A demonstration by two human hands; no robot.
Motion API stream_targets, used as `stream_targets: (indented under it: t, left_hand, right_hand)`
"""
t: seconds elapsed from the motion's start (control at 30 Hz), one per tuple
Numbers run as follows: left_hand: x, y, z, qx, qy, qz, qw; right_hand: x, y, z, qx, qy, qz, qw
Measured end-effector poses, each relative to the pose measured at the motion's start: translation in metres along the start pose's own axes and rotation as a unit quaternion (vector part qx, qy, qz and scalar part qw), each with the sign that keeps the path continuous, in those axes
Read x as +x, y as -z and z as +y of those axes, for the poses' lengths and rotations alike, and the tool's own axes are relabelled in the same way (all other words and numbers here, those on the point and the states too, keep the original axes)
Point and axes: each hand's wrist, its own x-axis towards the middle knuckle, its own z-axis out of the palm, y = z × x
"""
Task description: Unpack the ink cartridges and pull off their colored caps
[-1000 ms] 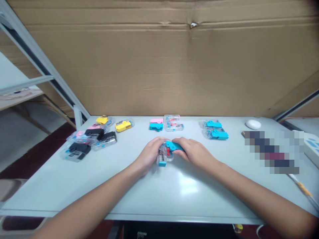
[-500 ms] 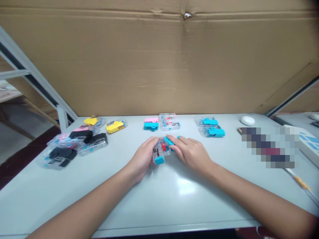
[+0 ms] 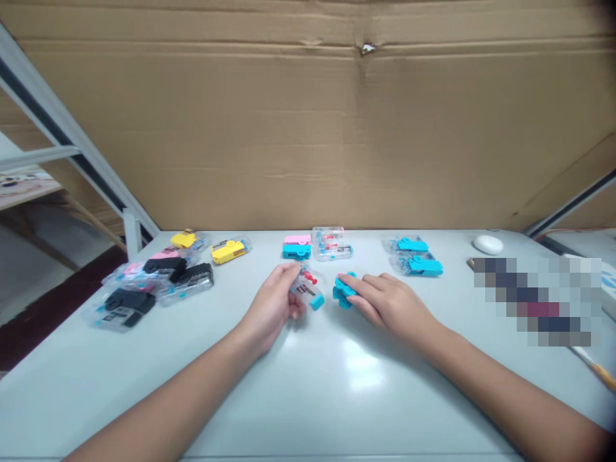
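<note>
My left hand (image 3: 276, 296) is closed on a clear plastic case (image 3: 306, 289) with red parts inside and a blue end piece. To its right, my right hand (image 3: 395, 299) grips a bright blue plastic piece (image 3: 343, 292) between thumb and fingers. A small gap separates the case from the blue piece. Behind my hands lie a pink plastic piece (image 3: 297, 240), a similar blue piece (image 3: 297, 251) and another clear case (image 3: 333, 253) with red and blue parts. What the clear case is for cannot be made out.
Clear cases with black pieces (image 3: 129, 300) and yellow pieces (image 3: 228, 251) lie on the left of the white table (image 3: 298, 398). Two with blue pieces (image 3: 416, 264) lie back right, near a white rounded object (image 3: 488, 244). A cardboard wall (image 3: 269, 128) stands behind.
The blue piece has come apart from the clear case. My right hand has moved right with it, while my left hand keeps the case. The camera view has shifted slightly.
</note>
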Motion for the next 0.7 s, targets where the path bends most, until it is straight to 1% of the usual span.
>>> stream_targets:
  t: [0.07,0.2,0.3,0.43,0.6,0.67,0.7]
  left_hand:
    - [0.002,0.003,-0.001,0.018,-0.02,0.001,1.0]
    - [0.007,0.008,0.001,0.018,-0.036,0.024,0.999]
    - [0.009,0.009,0.005,0.028,-0.037,0.031,0.998]
    - [0.008,0.007,0.008,0.062,-0.024,0.046,0.997]
    - [0.003,0.003,0.005,0.061,-0.056,0.006,0.997]
    - [0.001,0.001,0.004,0.05,-0.062,-0.007,0.997]
    - [0.0,0.001,0.004,0.044,-0.057,-0.007,0.997]
  right_hand:
    - [0.0,0.0,-0.004,0.008,0.016,-0.022,1.0]
    - [0.001,0.0,-0.017,0.015,0.024,-0.068,0.997]
    - [0.001,0.0,-0.02,0.015,0.016,-0.081,0.996]
    - [0.001,0.0,-0.018,0.023,-0.01,-0.088,0.996]
    - [0.003,0.0,-0.018,0.004,-0.024,-0.064,0.998]
    - [0.003,-0.001,-0.016,0.005,-0.027,-0.027,0.999]
    - [0.003,-0.002,-0.015,0.008,-0.031,0.003,0.999]
